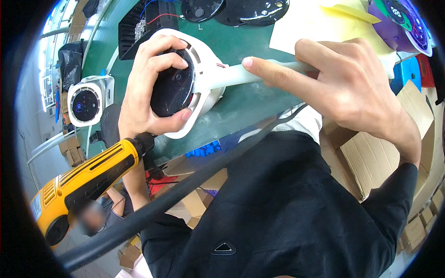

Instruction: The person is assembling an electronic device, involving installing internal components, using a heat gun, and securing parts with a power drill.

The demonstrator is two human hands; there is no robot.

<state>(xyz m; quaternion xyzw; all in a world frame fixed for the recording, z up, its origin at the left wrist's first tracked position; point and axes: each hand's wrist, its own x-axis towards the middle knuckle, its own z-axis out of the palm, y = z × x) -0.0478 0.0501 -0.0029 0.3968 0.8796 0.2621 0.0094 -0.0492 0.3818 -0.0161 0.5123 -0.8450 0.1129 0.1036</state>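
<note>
My left hand is closed round a white plastic housing with a glossy black disc set in its face. Its fingertips and thumb press on the disc and the rim. In my right hand is a long, whitish, slightly translucent bar, with my index finger stretched along it. The bar's far end meets the rim of the housing beside the disc. Just past the housing, short red wires stick out. The other end of the bar is partly hidden by my fingers.
A yellow and black power screwdriver hangs at the lower left, with a thick black cable crossing before me. A black parts bin, black discs, yellow paper and a purple housing lie on the green table. Another white unit stands left.
</note>
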